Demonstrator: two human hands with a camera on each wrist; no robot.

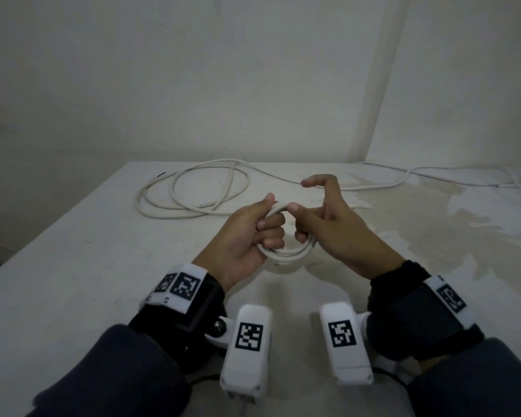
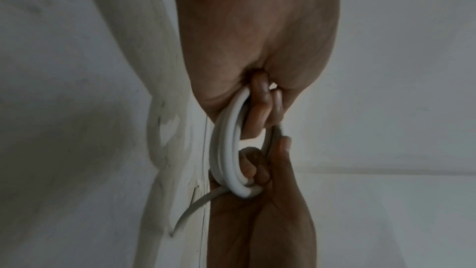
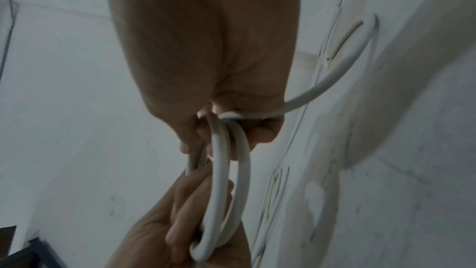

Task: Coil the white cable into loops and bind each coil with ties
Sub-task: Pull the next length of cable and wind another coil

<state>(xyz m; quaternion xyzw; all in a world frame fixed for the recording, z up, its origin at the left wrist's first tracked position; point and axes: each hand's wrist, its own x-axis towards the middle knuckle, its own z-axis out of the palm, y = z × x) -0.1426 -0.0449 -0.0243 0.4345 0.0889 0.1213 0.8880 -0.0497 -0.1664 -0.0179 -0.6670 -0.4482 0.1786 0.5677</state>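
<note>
A small coil of white cable (image 1: 286, 254) hangs between both hands above the table. My left hand (image 1: 253, 233) grips the coil's left side, fingers curled through the loops, thumb on top. My right hand (image 1: 319, 218) holds its right side with curled lower fingers, while the index finger and thumb stick up free. In the left wrist view the coil (image 2: 229, 150) shows several strands side by side. In the right wrist view the coil (image 3: 226, 180) hangs below the palm and one strand (image 3: 335, 80) leads off to the right. Loose cable (image 1: 193, 191) lies looped on the table behind.
The white table (image 1: 88, 281) has its left edge close by and meets the wall (image 1: 223, 85) at the back. A thin white wire (image 1: 418, 176) runs along the far right of the table. Stained patches (image 1: 433, 224) mark the right side.
</note>
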